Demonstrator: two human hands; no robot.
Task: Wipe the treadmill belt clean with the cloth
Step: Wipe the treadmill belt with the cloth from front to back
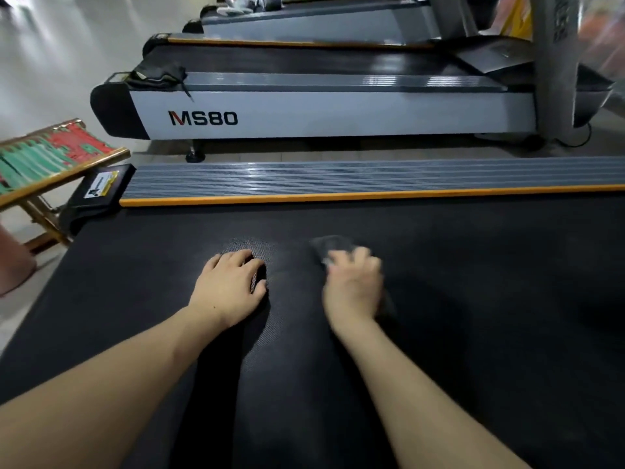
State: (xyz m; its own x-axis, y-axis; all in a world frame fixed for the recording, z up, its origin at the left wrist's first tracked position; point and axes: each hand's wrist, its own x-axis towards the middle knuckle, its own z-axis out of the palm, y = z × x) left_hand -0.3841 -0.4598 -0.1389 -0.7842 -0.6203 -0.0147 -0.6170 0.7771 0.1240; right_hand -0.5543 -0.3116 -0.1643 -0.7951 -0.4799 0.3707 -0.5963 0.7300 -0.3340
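On belt (473, 299), right hand (353, 286) grips cloth (329, 247), wiping; left hand (230, 282) flat, fingers apart. Progress indeterminable; most seemingly remains.

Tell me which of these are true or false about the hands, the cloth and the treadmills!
1. The right hand holds the cloth on the belt. True.
2. The left hand holds a spray bottle. False: it rests on the belt with nothing in it.
3. The next treadmill says MS80 on its side. True.
4. The cloth is bright yellow. False: it is dark grey.
5. The strip along the belt's far edge is orange. True.
6. Both hands are lifted off the belt. False: both are down on it.
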